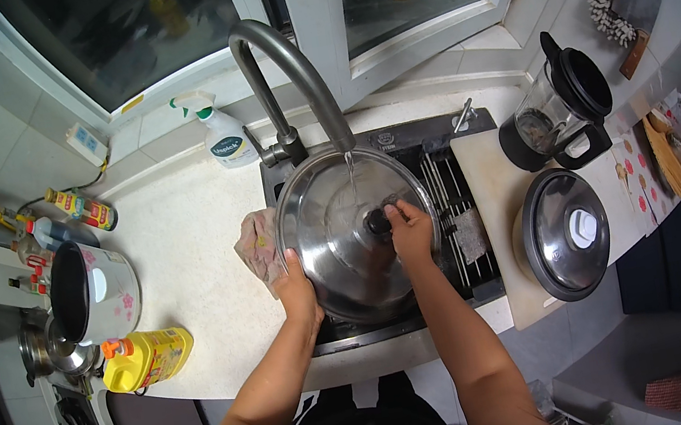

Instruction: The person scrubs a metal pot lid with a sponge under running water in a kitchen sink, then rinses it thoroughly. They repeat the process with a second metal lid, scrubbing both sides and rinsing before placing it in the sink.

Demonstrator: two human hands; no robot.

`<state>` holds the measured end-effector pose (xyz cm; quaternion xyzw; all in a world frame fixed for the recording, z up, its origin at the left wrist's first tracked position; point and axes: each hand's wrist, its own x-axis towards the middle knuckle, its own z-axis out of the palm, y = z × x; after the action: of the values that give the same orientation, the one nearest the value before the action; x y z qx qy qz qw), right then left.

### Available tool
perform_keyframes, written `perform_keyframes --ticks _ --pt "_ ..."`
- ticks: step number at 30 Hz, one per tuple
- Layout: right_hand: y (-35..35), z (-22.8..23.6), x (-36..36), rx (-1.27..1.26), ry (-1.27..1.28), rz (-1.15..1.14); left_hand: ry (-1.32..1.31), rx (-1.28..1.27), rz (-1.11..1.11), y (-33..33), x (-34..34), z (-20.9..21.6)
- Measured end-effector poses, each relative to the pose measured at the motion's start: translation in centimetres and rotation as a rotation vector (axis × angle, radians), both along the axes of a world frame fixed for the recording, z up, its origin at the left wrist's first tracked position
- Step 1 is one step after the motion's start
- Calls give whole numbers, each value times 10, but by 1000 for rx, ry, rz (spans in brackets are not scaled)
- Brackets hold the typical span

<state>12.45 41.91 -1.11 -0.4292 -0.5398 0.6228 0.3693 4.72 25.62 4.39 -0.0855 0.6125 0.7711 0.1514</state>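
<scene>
Stainless steel dominates my remote view: a large round lid, positioned over the dark sink, receives a thin stream of water from the arched faucet. I observe the left hand holding the lid at its rim, thumb above, fingers hidden beneath; the right hand is drawn narrow against the black knob, though I cannot tell whether it fully grips. Good rinsing, I judge, calls for a firm rim hold and a slight tilt, so that runoff drains inward. Surrounding it is a pale countertop, with a crumpled cloth just beside the lid, a yellow bottle at left and a cutting board at right; a window stands behind.
</scene>
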Motion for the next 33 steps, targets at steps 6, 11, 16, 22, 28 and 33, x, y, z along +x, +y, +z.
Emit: perform_keyframes --ticks 6,11,16,22,28,33 --pt "-10 16 0 336 57 128 -142 -50 -98 -7 -8 -10" --pt "-48 35 19 772 -139 -107 -200 -84 -82 -4 -7 -1" --pt "-45 15 25 641 -265 -138 -210 -22 -74 -10 -8 -8" --pt "-67 36 22 780 -311 -15 -201 65 -109 -3 -1 -8" --pt "-78 42 33 980 -262 129 -246 103 -196 0 -16 -21" --pt "-4 12 88 894 -404 -268 -335 81 -278 -9 -34 -16"
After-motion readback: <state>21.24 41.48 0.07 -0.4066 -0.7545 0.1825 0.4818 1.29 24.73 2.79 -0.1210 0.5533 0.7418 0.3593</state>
